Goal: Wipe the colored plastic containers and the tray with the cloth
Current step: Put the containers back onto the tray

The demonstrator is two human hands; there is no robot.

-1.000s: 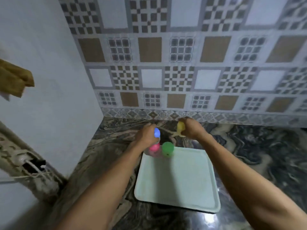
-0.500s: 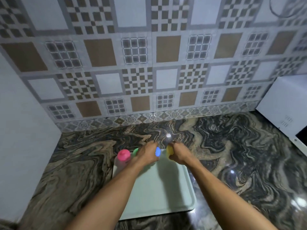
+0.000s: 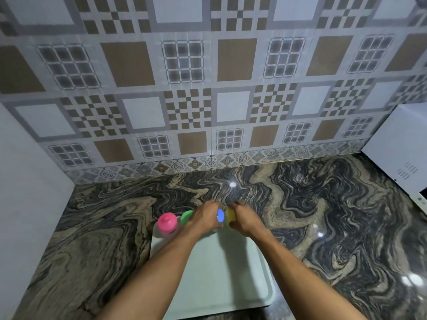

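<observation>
The left hand [image 3: 204,219] curls its fingers round a small blue-lidded plastic container [image 3: 220,215], so that only the round blue lid shows at the hand's inner side. Just beside it, the right hand [image 3: 246,221] grips a small yellow-lidded plastic container [image 3: 230,214] in the same way. The two lids sit nearly touching between the hands. The bodies of both containers are hidden under the fingers, so I cannot tell whether they stand on the tray or are held just off it.

Just left of the left hand, the round green plastic lid [image 3: 186,217] of a third container shows, partly covered by that hand. Further left again, apart from the hand, a small clear plastic container with a pink lid [image 3: 167,225] stands upright at the tray's far left corner.

The pale green rectangular plastic tray [image 3: 221,273] lies below both hands and runs back under the forearms toward the person. A strip of its flat surface shows between the two arms. It rests on a dark, swirl-patterned polished stone counter [image 3: 323,215], which spreads out to either side of the hands. Beyond the fingertips the counter runs on to a wall of brown, grey and white patterned tiles [image 3: 208,100]. Well to the right of the right hand, a white box-shaped appliance [image 3: 397,146] stands at the wall. Far to the left of the left hand is a plain white wall [image 3: 23,181].
</observation>
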